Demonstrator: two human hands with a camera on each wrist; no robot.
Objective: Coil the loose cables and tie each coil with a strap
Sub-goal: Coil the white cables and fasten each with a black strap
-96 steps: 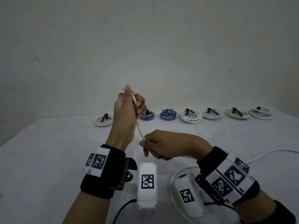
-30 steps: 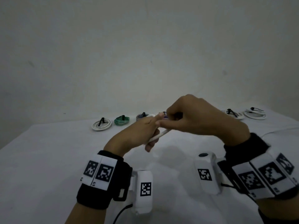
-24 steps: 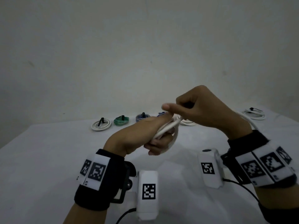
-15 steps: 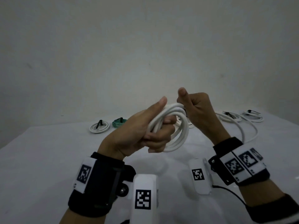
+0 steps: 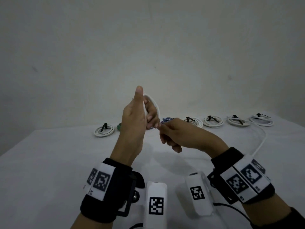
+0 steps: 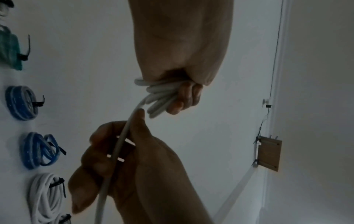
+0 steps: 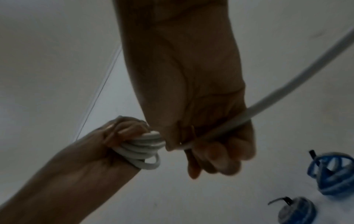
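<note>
My left hand (image 5: 140, 118) is raised over the table with the thumb pointing up. Its fingers are curled round several loops of a white cable coil (image 5: 156, 105), seen bunched in the fist in the left wrist view (image 6: 160, 94) and the right wrist view (image 7: 141, 149). My right hand (image 5: 166, 131) sits just right of and below it, gripping the free strand (image 6: 118, 145) close to the coil. The loose tail (image 5: 262, 140) runs off to the right across the table; in the right wrist view the tail (image 7: 287, 86) leaves the fist upward.
Along the back of the white table (image 5: 49, 162) lies a row of strapped coils: a white one (image 5: 104, 130), a green one (image 5: 119, 126) half hidden by my hand, a blue one (image 5: 166, 120), then several white ones (image 5: 212, 123). A wall stands close behind.
My left hand has turned upright with the coil. My right hand has come down from above the coil to its lower right, drawing the strand along. The tail on the table is shorter.
</note>
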